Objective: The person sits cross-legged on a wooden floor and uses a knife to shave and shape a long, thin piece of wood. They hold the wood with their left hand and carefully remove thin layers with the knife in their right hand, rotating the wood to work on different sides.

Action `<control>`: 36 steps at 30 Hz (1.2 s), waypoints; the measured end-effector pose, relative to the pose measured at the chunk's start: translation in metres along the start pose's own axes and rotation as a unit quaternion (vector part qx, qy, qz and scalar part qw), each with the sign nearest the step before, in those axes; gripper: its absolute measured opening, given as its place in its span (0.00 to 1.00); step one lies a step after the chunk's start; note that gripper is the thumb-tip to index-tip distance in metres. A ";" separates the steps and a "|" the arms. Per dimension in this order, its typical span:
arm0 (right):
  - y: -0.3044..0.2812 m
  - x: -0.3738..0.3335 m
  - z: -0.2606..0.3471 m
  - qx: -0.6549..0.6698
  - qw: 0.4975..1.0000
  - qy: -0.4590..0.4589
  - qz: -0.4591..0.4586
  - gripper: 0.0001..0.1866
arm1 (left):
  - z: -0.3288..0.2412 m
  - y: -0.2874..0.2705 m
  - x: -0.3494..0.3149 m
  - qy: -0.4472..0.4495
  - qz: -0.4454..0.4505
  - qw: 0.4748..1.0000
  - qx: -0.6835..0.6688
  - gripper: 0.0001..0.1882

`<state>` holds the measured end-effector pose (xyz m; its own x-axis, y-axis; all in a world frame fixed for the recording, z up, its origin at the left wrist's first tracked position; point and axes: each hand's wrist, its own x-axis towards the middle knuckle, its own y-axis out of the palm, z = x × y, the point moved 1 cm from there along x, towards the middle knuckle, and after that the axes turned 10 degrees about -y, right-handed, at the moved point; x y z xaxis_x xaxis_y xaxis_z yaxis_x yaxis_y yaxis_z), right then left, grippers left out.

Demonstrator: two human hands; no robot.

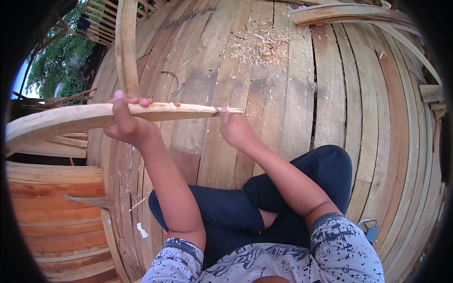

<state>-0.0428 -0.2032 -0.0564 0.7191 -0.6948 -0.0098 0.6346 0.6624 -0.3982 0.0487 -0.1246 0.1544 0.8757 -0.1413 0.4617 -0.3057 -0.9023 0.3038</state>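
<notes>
A long pale wooden strip (85, 112) runs from the left rim to a narrow tip in the middle of the view. My left hand (130, 118) is closed around it, thumb and fingers over its upper edge. At the thin end, my right hand (236, 127) is closed, its fingertips against the wood. A small dark thin tool (217, 111) crosses the strip beside these fingers; most of it is hidden, so its kind cannot be made out. The strip is held above the plank floor (283, 122), in front of my crossed legs.
Wood shavings (262, 47) lie heaped on the planks ahead. An upright wooden post (126, 47) stands beyond my left hand. Curved boards (349, 14) lie at the far right. A twig broom (92, 201) is at left, and a small blue-grey object (372, 233) at right.
</notes>
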 end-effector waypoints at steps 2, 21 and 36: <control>-0.017 -0.008 0.025 -0.008 0.998 0.003 0.064 0.31 | -0.004 -0.003 -0.002 0.000 -0.043 0.999 0.002 0.09; 0.006 0.001 -0.026 0.051 0.998 0.000 0.029 0.31 | -0.006 -0.019 -0.014 -0.014 -0.157 0.987 0.019 0.17; 0.018 0.017 -0.029 0.051 0.996 -0.072 -0.009 0.32 | -0.001 -0.008 -0.007 -0.027 -0.100 0.995 0.009 0.15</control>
<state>-0.0270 -0.2111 -0.0908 0.7358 -0.6645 0.1307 0.6681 0.6804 -0.3011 0.0442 -0.1162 0.1497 0.9375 0.0209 0.3473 -0.1164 -0.9218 0.3697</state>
